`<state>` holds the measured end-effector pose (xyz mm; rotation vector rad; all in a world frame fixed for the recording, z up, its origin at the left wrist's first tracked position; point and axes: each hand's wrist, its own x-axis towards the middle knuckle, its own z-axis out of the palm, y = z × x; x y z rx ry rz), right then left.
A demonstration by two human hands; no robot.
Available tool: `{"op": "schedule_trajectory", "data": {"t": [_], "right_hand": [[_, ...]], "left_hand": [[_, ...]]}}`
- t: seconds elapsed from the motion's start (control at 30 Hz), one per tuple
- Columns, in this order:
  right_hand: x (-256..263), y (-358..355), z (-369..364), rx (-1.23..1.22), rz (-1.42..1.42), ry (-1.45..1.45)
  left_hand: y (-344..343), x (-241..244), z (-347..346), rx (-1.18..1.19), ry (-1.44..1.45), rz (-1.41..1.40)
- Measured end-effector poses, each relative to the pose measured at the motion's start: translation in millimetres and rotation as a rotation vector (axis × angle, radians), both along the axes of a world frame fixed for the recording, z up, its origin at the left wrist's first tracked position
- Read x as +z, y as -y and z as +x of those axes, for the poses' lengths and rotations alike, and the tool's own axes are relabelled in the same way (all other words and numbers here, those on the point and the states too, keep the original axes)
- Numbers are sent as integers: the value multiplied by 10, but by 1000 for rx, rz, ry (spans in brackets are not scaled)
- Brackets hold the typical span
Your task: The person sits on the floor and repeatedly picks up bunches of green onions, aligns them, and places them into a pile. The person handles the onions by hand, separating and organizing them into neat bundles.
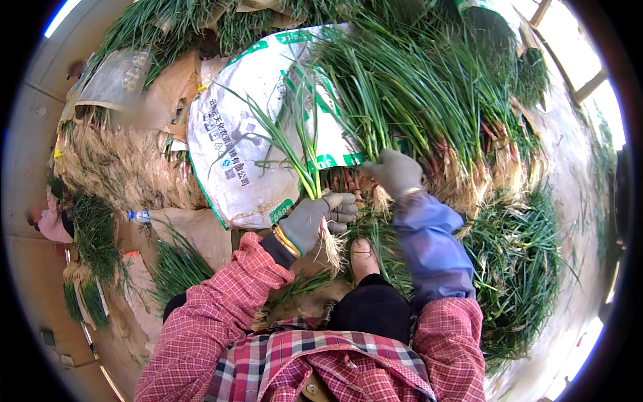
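Note:
My left hand (319,216), in a grey work glove, holds a few scallions (309,173) by their lower stems. Their green leaves point up and away from me, and the pale roots hang below the palm. At the near edge of a large heap of scallions (417,100) is my right hand (399,173), also gloved, its fingers beside the stem bases. Whether those fingers grip a stem is hidden. A white woven plastic sack (241,151) with green trim and printing lies under the leaves, left of the heap.
Loose green leaves (517,271) are piled at my right. Bundled scallions with dense roots (130,161) lie at the left under a grey sack (115,80). A blue-capped plastic bottle (140,216) and more scallions (181,266) are nearer. A person in pink (52,223) is at the far left.

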<state>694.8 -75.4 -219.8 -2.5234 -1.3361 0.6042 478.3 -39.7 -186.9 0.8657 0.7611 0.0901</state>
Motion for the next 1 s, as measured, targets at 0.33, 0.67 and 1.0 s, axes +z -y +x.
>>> {"op": "schedule_trajectory", "data": {"t": [0.33, 0.67, 1.0], "right_hand": [[283, 346, 237, -202, 752, -1456], [-7, 534, -525, -312, 450, -1380], [-72, 206, -596, -330, 452, -1216]], "left_hand": [[-68, -63, -167, 69, 74, -61], [210, -229, -141, -109, -2, -45], [144, -125, 71, -110, -384, 260]]}}
